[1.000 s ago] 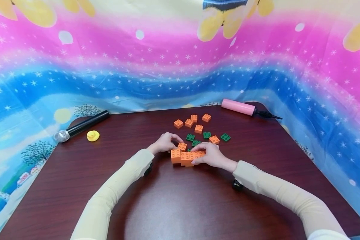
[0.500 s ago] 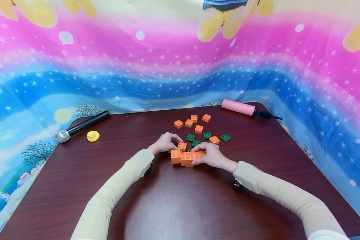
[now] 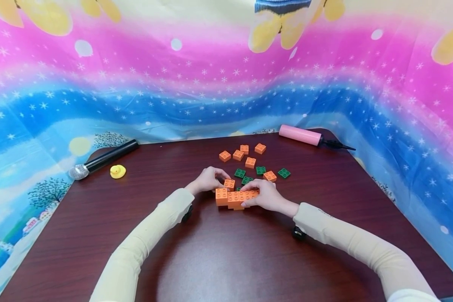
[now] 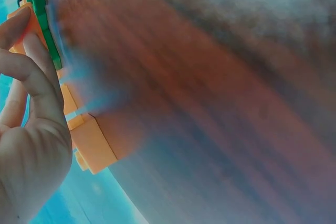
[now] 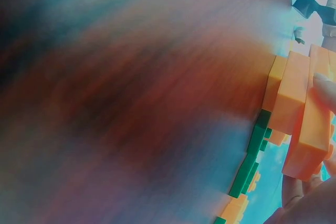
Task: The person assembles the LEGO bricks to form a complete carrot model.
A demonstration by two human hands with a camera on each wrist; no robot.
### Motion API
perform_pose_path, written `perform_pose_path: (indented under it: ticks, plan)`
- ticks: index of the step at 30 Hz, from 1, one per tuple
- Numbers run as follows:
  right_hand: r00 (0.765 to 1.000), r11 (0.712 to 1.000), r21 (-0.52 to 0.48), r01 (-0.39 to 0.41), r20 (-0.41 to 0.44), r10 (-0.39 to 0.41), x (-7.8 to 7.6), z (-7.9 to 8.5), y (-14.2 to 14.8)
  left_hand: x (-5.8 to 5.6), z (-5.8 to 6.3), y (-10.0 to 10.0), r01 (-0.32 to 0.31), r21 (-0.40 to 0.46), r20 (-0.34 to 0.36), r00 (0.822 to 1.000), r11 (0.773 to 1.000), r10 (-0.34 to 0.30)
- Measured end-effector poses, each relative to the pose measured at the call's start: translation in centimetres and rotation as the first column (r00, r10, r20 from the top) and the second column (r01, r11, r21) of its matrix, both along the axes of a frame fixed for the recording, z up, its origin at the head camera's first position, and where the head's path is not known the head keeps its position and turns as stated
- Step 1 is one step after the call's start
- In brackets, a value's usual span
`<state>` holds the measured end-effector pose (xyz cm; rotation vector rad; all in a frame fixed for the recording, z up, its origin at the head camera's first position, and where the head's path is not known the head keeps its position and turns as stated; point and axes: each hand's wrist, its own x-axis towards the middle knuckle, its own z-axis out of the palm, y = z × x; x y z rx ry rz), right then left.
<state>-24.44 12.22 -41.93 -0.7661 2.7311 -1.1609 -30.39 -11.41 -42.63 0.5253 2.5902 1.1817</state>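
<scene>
We've got the orange brick row [image 3: 233, 198] on the worktop [image 3: 196, 256], long axis left-right. Our right hand [image 3: 268, 194] pinches its right end, so that's nearer; our left hand [image 3: 207, 180] curls round the rear brick [image 3: 229, 185], just behind the row's left part.

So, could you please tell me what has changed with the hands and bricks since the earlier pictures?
Nothing has visibly moved, been taken or let go. The left hand stays at an orange brick, the right hand keeps its grip on the joined orange bricks, and the loose bricks, duck and microphone lie as before.
</scene>
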Motion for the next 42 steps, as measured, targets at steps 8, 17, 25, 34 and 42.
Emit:
perform_pose_path:
  ticks: [8,17,25,34,42]
  plan:
    - [1.0,1.0,0.011,-0.007,-0.002,0.007,-0.1,-0.1,-0.2,-0.2,0.0,0.2,0.007,0.011,-0.029,1.0,1.0,-0.007]
    - [1.0,1.0,0.007,-0.015,0.004,0.015,-0.4,-0.2,-0.5,-0.2,0.7,-0.2,-0.004,-0.001,-0.052,0.999,1.0,0.004]
    - [1.0,1.0,0.021,-0.015,-0.004,0.015,-0.3,-0.2,-0.9,0.1,0.9,-0.6,-0.007,0.01,-0.043,0.999,1.0,0.007]
    - [1.0,1.0,0.02,-0.009,-0.005,0.009,-0.3,-0.2,-1.1,0.1,0.4,-0.8,-0.004,0.016,-0.028,1.0,1.0,0.004]
    - [1.0,1.0,0.02,-0.012,-0.004,0.013,-0.2,0.0,-1.1,0.2,0.4,-0.7,0.006,0.016,-0.031,1.0,1.0,-0.006]
